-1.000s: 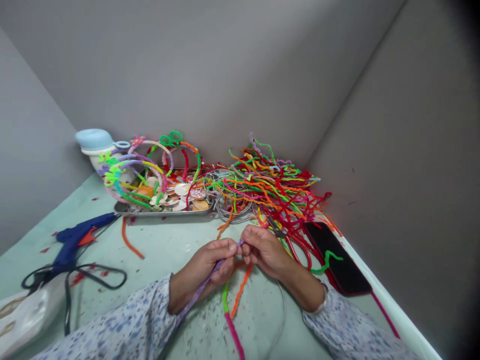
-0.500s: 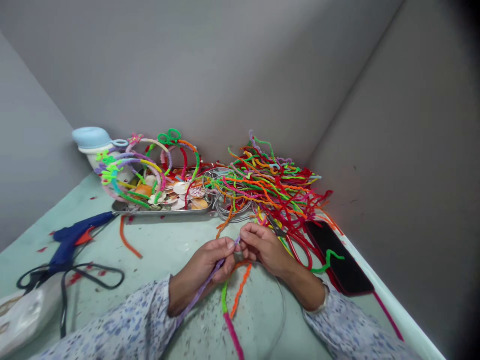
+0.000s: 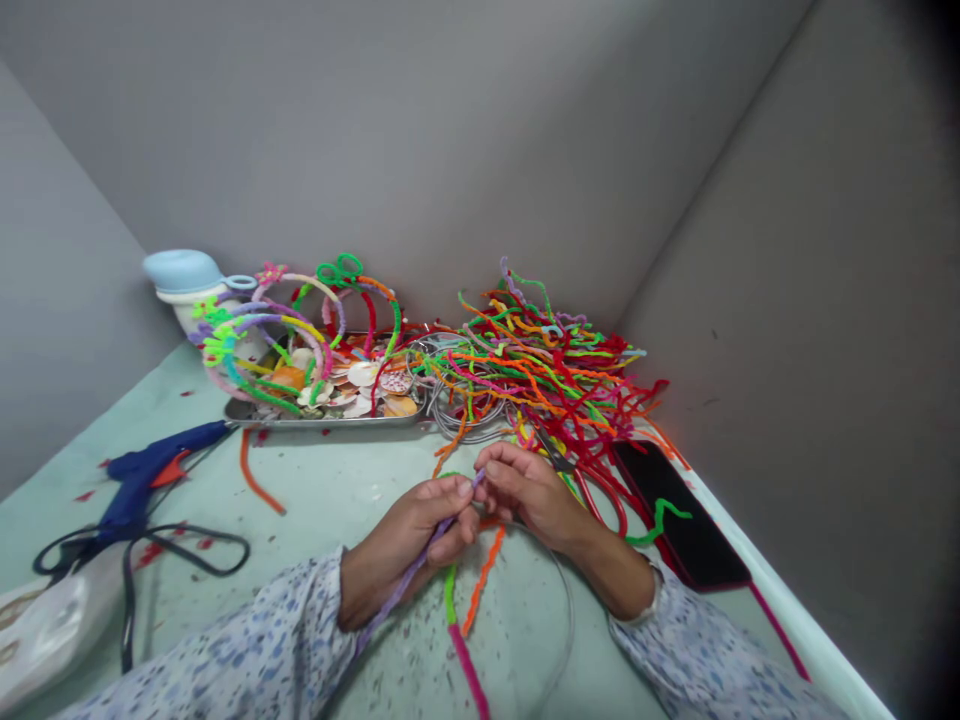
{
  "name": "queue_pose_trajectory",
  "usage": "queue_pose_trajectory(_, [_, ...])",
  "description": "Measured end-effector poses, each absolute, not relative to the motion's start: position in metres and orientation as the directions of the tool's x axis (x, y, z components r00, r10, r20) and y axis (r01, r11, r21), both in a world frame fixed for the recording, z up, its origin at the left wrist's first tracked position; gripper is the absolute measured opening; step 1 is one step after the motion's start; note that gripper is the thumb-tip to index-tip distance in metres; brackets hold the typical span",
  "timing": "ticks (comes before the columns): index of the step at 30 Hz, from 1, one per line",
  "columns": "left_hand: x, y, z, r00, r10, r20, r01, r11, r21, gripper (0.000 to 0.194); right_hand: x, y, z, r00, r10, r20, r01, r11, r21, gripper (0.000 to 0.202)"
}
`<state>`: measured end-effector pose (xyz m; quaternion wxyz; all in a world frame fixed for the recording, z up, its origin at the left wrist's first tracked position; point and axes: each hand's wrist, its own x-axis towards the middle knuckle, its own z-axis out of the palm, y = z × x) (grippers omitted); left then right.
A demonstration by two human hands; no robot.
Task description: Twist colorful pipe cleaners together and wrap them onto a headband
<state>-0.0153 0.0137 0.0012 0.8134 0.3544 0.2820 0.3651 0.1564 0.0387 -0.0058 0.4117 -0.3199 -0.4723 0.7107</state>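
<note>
Between my two hands runs a purple pipe cleaner (image 3: 409,580), its tail trailing down over my left sleeve. My left hand (image 3: 431,525) pinches it between thumb and fingers near one end. My right hand (image 3: 525,490) has its fingertips closed on that end, close to the left thumb. Below my hands hangs or lies a wire band wrapped in green and magenta pipe cleaner (image 3: 461,655), partly hidden by the fingers. An orange pipe cleaner (image 3: 484,580) sits beside it, and a bare grey wire (image 3: 568,610) curves off to the right.
Behind my hands lie a heap of coloured pipe cleaners (image 3: 555,370) and red-handled scissors (image 3: 600,500). A metal tray (image 3: 330,424) holds shells and finished-looking headbands (image 3: 262,325). At left is a blue glue gun (image 3: 142,480) with its cord; at right a phone (image 3: 682,520).
My fingers have shifted slightly along the purple pipe cleaner, and a bit of green now shows above my left hand. The view has moved a little; the rest stays in place.
</note>
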Motion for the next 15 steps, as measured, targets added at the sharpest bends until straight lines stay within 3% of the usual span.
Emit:
queue_pose_trajectory(6, [-0.0140, 0.0135, 0.0029, 0.520, 0.821, -0.236, -0.314, 0.440, 0.841, 0.042, 0.1577, 0.0413, -0.0075, -0.332, 0.937, -0.107, -0.222, -0.187, -0.957, 0.025])
queue_pose_trajectory(15, [-0.0139, 0.0155, 0.0047, 0.526, 0.795, -0.303, -0.308, 0.510, 0.803, 0.026, 0.1573, 0.0435, -0.0064, -0.235, 0.967, -0.094, -0.268, -0.158, -0.951, 0.030])
